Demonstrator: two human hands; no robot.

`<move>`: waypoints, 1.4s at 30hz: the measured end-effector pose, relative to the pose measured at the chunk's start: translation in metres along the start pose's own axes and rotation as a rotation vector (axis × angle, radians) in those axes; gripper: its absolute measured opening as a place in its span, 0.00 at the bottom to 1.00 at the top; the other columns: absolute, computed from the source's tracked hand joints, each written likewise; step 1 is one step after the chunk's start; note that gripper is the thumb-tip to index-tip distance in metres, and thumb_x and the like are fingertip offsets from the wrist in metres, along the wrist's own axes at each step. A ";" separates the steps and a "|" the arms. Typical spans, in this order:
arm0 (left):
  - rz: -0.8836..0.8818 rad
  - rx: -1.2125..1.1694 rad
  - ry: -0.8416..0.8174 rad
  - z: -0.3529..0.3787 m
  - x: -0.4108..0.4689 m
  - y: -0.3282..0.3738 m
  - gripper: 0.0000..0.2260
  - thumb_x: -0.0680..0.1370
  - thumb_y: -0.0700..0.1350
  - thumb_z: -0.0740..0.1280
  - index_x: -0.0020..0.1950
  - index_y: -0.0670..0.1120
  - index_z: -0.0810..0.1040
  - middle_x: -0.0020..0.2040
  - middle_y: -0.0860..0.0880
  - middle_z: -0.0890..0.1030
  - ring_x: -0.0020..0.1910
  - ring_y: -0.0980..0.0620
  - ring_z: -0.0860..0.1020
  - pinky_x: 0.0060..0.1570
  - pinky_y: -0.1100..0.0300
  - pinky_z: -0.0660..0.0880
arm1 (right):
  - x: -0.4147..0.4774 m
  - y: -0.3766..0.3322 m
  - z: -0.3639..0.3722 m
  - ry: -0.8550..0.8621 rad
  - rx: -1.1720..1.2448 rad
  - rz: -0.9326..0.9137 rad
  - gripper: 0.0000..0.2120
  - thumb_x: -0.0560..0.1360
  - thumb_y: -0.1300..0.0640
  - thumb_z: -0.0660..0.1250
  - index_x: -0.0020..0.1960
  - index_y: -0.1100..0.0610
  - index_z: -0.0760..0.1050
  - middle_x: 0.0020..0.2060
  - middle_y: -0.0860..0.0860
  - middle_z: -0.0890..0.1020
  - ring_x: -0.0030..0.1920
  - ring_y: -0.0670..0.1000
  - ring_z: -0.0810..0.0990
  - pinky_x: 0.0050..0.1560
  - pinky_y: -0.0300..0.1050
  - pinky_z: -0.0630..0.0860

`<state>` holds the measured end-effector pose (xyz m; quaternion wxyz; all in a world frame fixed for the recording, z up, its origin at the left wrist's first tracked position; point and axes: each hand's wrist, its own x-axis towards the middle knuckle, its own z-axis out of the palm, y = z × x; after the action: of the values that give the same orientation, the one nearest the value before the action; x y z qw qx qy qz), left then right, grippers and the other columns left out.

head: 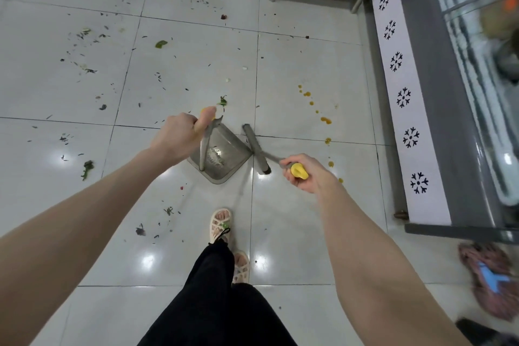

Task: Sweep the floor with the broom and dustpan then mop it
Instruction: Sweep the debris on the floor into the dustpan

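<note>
A: Hand status?
B: Left hand [177, 137] is wrapped round the dustpan [224, 154] handle near its yellow tip. Right hand [306, 174] grips the broom [255, 149] handle at its yellow end.
A: Positions?
B: The dustpan sits on the tiled floor [309, 70] ahead of the feet, with the broom head just beside its right edge. Mop [488, 281] lies lower right, by the chest freezer [449, 121]. Leaf scraps [161, 43] are scattered left, orange drips [325, 120] right.

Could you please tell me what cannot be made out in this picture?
All in the head view:
- Freezer contents: blurred behind reflecting glass.
- Mop: blurred, cut off by the right edge.
- Dustpan contents: too small, lost in glare.
- Dustpan handle's top: mostly covered by the left hand.
- Broom grip: covered by the right hand.
</note>
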<state>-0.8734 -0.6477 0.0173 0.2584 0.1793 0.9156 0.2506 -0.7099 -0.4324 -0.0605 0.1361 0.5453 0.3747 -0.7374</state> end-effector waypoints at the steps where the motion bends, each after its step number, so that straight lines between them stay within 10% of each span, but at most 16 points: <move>1: -0.008 -0.008 0.011 0.000 -0.012 -0.004 0.34 0.78 0.67 0.49 0.36 0.37 0.73 0.31 0.41 0.71 0.27 0.44 0.68 0.40 0.47 0.75 | -0.007 0.005 -0.007 0.012 0.017 -0.018 0.06 0.73 0.68 0.66 0.47 0.62 0.72 0.30 0.53 0.68 0.19 0.46 0.70 0.19 0.33 0.69; 12: -0.063 -0.070 0.036 0.011 -0.066 -0.027 0.33 0.79 0.65 0.50 0.33 0.38 0.74 0.31 0.41 0.73 0.30 0.43 0.71 0.37 0.52 0.72 | -0.031 0.041 -0.044 0.198 0.008 -0.111 0.07 0.72 0.69 0.67 0.37 0.62 0.71 0.22 0.53 0.71 0.19 0.47 0.70 0.20 0.34 0.69; 22: -0.055 -0.071 0.017 0.012 -0.067 -0.056 0.36 0.78 0.66 0.48 0.38 0.33 0.75 0.31 0.42 0.74 0.31 0.43 0.71 0.39 0.52 0.72 | 0.004 0.069 -0.016 0.216 -0.060 -0.026 0.06 0.73 0.70 0.66 0.42 0.62 0.71 0.35 0.55 0.71 0.27 0.49 0.71 0.23 0.35 0.74; 42: 0.067 -0.052 -0.048 0.007 -0.078 -0.066 0.34 0.78 0.66 0.48 0.35 0.38 0.72 0.28 0.45 0.72 0.28 0.44 0.69 0.35 0.55 0.70 | -0.046 0.101 -0.008 0.300 -0.004 -0.090 0.08 0.71 0.70 0.66 0.38 0.61 0.70 0.17 0.51 0.70 0.17 0.48 0.69 0.20 0.33 0.67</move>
<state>-0.8205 -0.7343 0.0056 0.2763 0.2089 0.8959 0.2783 -0.6257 -0.5047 -0.0610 0.0468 0.6316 0.4163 -0.6524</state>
